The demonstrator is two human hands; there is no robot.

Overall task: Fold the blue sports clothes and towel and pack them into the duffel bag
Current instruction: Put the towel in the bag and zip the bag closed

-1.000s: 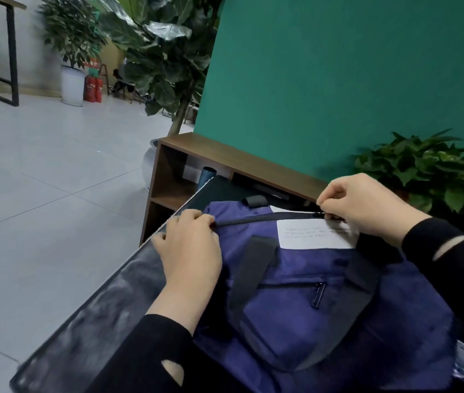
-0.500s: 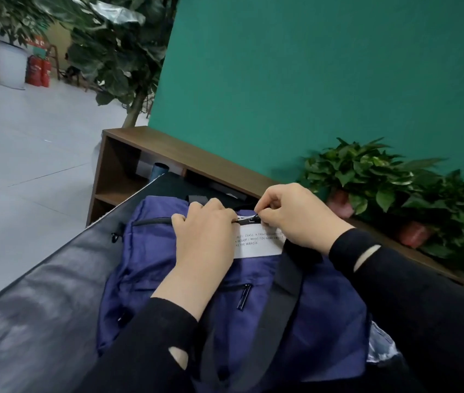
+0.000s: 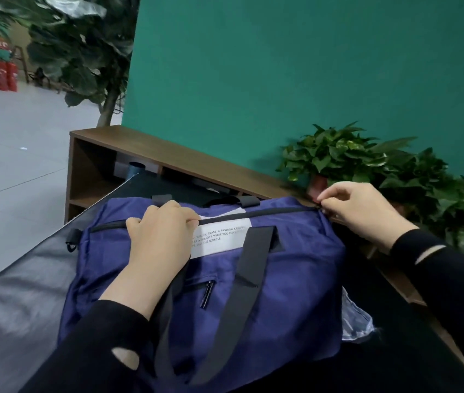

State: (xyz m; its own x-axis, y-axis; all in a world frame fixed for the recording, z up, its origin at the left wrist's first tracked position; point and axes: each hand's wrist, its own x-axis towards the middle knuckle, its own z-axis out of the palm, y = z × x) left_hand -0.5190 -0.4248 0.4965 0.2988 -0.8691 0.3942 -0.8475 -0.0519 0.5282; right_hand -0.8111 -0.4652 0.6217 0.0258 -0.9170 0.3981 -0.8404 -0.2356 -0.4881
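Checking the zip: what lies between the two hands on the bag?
In the head view, a closed black zipper runs along the bag top from the left hand to the right hand; a white label sits just below.

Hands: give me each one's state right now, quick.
Left hand: fingers curled, gripping the duffel bag along its top zipper.
Right hand: pinching the zipper pull at the bag's right end.

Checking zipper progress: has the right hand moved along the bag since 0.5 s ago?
Yes. The right hand went from beside the white label to the bag's right end, away from the left hand.
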